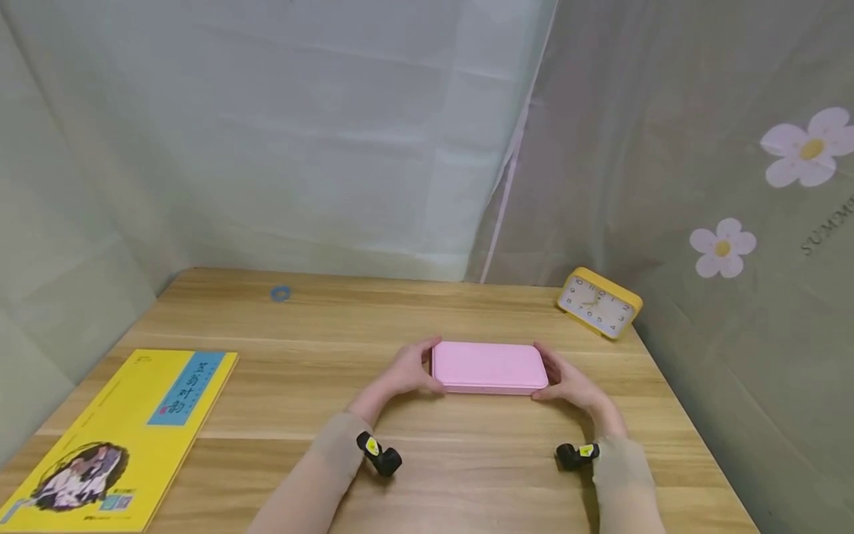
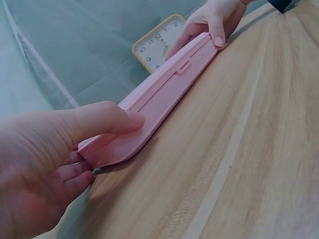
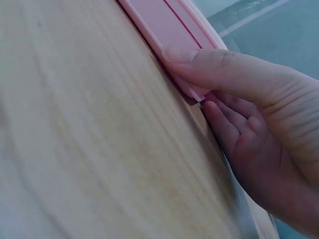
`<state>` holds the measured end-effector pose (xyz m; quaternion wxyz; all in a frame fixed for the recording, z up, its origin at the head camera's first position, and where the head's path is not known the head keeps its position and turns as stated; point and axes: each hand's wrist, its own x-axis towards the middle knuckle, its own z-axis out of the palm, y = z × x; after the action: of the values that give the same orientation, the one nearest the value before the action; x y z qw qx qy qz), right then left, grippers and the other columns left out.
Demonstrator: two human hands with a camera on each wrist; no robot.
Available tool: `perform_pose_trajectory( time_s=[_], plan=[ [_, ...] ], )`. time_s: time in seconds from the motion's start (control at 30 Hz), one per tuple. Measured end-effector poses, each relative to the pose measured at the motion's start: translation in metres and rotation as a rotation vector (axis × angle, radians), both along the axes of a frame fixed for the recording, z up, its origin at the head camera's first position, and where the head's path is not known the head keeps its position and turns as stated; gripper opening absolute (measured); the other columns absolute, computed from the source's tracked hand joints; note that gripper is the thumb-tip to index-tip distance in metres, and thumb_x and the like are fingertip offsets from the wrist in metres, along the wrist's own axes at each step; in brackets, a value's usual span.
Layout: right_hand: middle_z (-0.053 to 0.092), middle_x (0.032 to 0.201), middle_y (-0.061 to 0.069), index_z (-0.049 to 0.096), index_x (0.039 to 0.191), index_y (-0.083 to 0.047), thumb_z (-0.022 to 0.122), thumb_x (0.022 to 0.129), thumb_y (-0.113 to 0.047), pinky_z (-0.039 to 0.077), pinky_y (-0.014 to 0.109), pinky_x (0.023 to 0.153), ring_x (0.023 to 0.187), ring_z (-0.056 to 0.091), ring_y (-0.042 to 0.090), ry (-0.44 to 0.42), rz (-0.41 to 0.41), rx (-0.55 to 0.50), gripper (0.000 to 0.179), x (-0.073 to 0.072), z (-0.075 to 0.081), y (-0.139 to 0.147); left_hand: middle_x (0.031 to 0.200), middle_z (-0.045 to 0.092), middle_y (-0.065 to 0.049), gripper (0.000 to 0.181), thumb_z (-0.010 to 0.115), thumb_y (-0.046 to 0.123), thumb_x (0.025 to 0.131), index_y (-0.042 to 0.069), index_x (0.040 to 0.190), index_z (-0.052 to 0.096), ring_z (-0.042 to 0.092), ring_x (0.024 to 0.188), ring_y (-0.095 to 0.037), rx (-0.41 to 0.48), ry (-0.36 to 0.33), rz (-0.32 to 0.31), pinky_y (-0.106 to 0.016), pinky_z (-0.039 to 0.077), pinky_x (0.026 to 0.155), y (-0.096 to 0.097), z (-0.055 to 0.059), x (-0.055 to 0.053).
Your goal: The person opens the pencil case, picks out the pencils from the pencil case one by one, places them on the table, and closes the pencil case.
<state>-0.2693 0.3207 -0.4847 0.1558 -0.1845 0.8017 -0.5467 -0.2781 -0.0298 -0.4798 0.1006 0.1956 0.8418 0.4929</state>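
A pink pencil case (image 1: 490, 365), flat and rectangular with rounded corners, is held level between both hands at the middle right of the table. My left hand (image 1: 408, 371) grips its left end, thumb on the front side and fingers round the end and back. At the other end my right hand (image 1: 570, 382) grips it the same way. In the left wrist view the case's front side (image 2: 164, 94) shows a small clasp on the lid seam. The right wrist view has the right thumb (image 3: 182, 56) pressing the front side near the lower edge, close over the wood.
A yellow alarm clock (image 1: 600, 302) leans at the table's back right corner. On the left lies a yellow book (image 1: 150, 400) with a blue title label. A small blue ring (image 1: 280, 294) sits near the back edge. Curtains (image 1: 333, 148) hang behind the wooden table (image 1: 320, 445).
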Motion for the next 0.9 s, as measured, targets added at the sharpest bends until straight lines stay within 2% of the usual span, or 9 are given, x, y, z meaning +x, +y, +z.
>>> perform_pose_trajectory(
  time_s=[0.3, 0.53, 0.8, 0.9],
  plan=[
    [0.008, 0.160, 0.030, 0.008, 0.154, 0.005, 0.078, 0.078, -0.002, 0.028, -0.001, 0.096, 0.146, 0.012, 0.048, 0.004, -0.007, 0.034, 0.103, -0.0003, 0.0002, 0.0001, 0.154, 0.036, -0.023, 0.101, 0.089, 0.007, 0.064, -0.006, 0.148, 0.034, 0.040, 0.140, -0.036, 0.025, -0.016, -0.003, -0.041, 0.036, 0.113, -0.0006, -0.0002, -0.0007],
    [0.007, 0.160, 0.029, 0.007, 0.154, 0.005, 0.079, 0.078, -0.003, 0.025, -0.002, 0.096, 0.147, 0.009, 0.046, 0.017, -0.016, 0.032, 0.105, -0.0009, 0.0018, -0.0005, 0.150, 0.039, -0.027, 0.098, 0.088, 0.010, 0.065, -0.009, 0.145, 0.036, 0.041, 0.138, -0.038, 0.069, -0.036, 0.001, -0.044, 0.036, 0.113, -0.0020, 0.0031, -0.0041],
    [0.007, 0.160, 0.030, 0.007, 0.154, 0.005, 0.079, 0.077, -0.002, 0.026, -0.001, 0.097, 0.147, 0.010, 0.045, -0.001, -0.017, 0.017, 0.106, -0.0005, -0.0012, -0.0016, 0.153, 0.034, -0.026, 0.100, 0.088, 0.013, 0.066, -0.008, 0.147, 0.033, 0.038, 0.140, -0.039, 0.044, -0.049, -0.042, -0.044, 0.034, 0.115, -0.0061, 0.0045, -0.0053],
    [0.007, 0.160, 0.030, 0.007, 0.154, 0.005, 0.079, 0.076, -0.001, 0.026, -0.001, 0.097, 0.147, 0.009, 0.045, -0.002, -0.022, 0.005, 0.106, 0.0001, -0.0027, -0.0003, 0.153, 0.035, -0.025, 0.099, 0.087, 0.014, 0.068, -0.007, 0.147, 0.033, 0.038, 0.140, -0.039, 0.029, -0.021, -0.060, -0.045, 0.033, 0.115, -0.0067, 0.0073, -0.0063]
  ],
)
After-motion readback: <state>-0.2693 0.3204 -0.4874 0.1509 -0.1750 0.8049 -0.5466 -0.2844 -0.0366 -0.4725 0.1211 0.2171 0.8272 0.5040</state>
